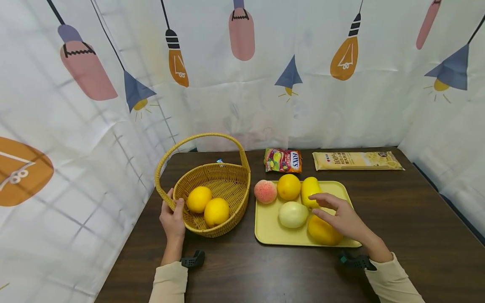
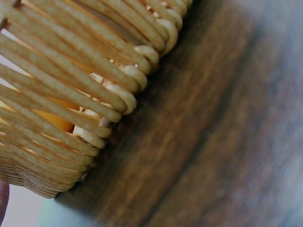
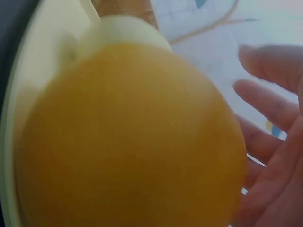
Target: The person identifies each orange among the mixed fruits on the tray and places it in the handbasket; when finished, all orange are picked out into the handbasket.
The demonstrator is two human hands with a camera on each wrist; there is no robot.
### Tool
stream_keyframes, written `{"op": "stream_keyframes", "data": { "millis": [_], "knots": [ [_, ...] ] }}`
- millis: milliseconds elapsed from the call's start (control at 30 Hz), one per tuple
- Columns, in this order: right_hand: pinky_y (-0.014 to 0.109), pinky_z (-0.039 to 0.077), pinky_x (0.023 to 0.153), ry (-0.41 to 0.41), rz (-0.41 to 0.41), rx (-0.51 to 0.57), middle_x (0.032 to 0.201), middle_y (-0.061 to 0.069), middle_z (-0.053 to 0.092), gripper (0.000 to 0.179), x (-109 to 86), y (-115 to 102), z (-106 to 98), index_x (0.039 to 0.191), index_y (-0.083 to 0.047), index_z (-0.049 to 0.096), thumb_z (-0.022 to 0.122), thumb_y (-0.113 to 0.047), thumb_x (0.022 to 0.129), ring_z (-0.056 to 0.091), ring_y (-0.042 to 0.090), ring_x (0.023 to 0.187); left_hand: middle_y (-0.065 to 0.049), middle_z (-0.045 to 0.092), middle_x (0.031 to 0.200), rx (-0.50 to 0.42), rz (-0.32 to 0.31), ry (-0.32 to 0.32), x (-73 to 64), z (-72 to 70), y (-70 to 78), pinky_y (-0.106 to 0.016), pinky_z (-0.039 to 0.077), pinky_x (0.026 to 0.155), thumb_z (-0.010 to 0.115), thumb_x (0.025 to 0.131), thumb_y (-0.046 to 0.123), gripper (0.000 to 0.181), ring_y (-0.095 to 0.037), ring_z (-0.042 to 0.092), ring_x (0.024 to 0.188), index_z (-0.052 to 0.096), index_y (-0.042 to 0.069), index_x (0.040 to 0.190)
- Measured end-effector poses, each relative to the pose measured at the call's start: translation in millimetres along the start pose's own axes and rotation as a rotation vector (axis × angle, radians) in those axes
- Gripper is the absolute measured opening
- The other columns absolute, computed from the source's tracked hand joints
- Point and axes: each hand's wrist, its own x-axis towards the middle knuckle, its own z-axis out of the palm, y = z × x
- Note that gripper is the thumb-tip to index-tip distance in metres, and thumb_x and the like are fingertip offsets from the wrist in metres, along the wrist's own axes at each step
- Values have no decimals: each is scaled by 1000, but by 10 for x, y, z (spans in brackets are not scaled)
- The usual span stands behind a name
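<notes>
At the left stands a woven basket (image 1: 242, 202) with a tall handle and two yellow-orange round fruits (image 1: 217, 212) inside. My left hand (image 1: 173, 219) grips its left rim by the handle's foot, thumb over the edge. The left wrist view shows the weave (image 2: 52, 80) close up and a bit of finger at the edge. Over the yellow tray (image 1: 273, 237) hovers my right hand (image 1: 342, 214), fingers spread and holding nothing. Beneath it lies a large orange-yellow fruit (image 1: 322, 231), nearest the hand. A pale green fruit (image 1: 293, 214), peach (image 1: 265, 191), orange (image 1: 289, 187) and long yellow fruit (image 1: 310, 188) share the tray.
Behind the tray lie a red Fox's candy bag (image 1: 283, 160) and a long beige packet (image 1: 358, 160). The dark wooden table (image 1: 242, 269) extends in front and to the right. A printed curtain (image 1: 242, 101) hangs at the back and sides.
</notes>
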Motion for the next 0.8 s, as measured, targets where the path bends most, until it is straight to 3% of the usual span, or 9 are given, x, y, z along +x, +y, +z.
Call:
{"op": "stream_keyframes", "data": {
  "millis": [167, 300, 533, 700, 800],
  "knots": [
    [55, 44, 96, -74, 35, 0, 128, 4, 61, 40, -56, 40, -92, 130, -11, 61, 67, -25, 94, 57, 35, 119, 11, 54, 87, 11, 0, -2, -6, 2, 8, -11, 44, 76, 58, 98, 18, 45, -6, 54, 85, 52, 9, 142],
    [51, 45, 97, -142, 42, -60, 126, 0, 63, 43, -96, 85, -161, 130, -15, 61, 70, -31, 91, 57, 28, 119, 11, 55, 85, 16, 4, 3, 5, -3, -15, -11, 43, 75, 58, 98, 19, 46, -6, 53, 84, 52, 8, 142],
    [28, 46, 91, -337, 18, -141, 130, -4, 58, 55, -123, 128, -219, 132, -18, 58, 75, -39, 85, 53, 11, 107, 9, 57, 92, -5, 3, 24, 104, -6, -318, -10, 42, 81, 60, 97, 18, 46, -7, 55, 94, 53, 14, 142],
    [30, 44, 89, -425, 24, -141, 136, 1, 52, 69, -134, 127, -239, 140, -19, 51, 80, -36, 80, 50, 11, 105, 8, 57, 90, 0, 24, 44, 118, 10, -390, -10, 42, 79, 59, 97, 16, 45, -9, 55, 93, 54, 14, 141],
    [31, 44, 90, -437, 21, -154, 138, 2, 51, 77, -147, 132, -251, 143, -19, 47, 83, -35, 77, 50, 12, 106, 7, 56, 90, -1, 35, 46, 118, 15, -390, -10, 42, 79, 59, 97, 18, 45, -9, 54, 92, 54, 13, 141]
  ]
}}
